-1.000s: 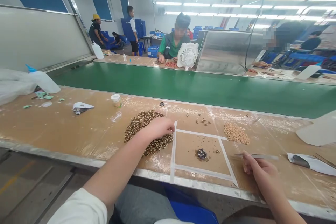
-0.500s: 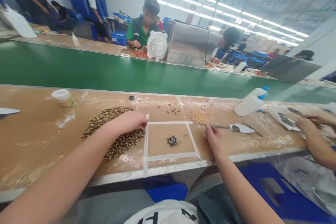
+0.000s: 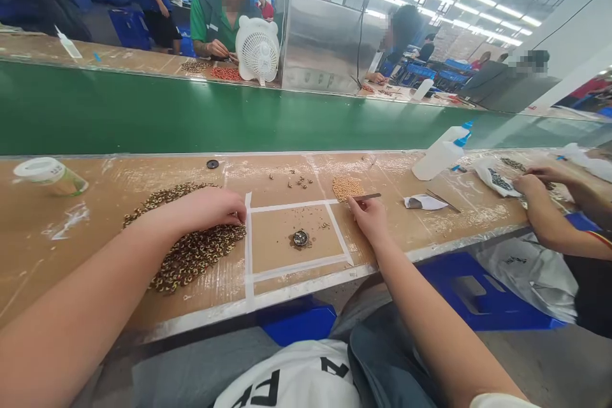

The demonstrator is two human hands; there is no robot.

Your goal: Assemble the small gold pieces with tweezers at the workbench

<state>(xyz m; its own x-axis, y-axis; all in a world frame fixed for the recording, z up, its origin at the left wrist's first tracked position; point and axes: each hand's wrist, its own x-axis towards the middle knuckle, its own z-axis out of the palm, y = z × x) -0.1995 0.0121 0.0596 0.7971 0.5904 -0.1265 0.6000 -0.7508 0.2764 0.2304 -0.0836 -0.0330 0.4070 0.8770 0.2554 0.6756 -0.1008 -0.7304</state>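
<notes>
Two hands work beside our white taped square (image 3: 249,248): left hand (image 3: 210,207) curled on the brown ring heap (image 3: 191,248), right hand (image 3: 368,217) pinching thin metal tweezers (image 3: 367,197).

Both bare forearms are stretched forward from the lower edge of the view. The left hand (image 3: 210,207) is laid palm down, its fingers curled loosely under. The right hand (image 3: 370,217) is held further right, fingers bent inward as if pinched, though the fingertips are hidden behind the knuckles.
</notes>
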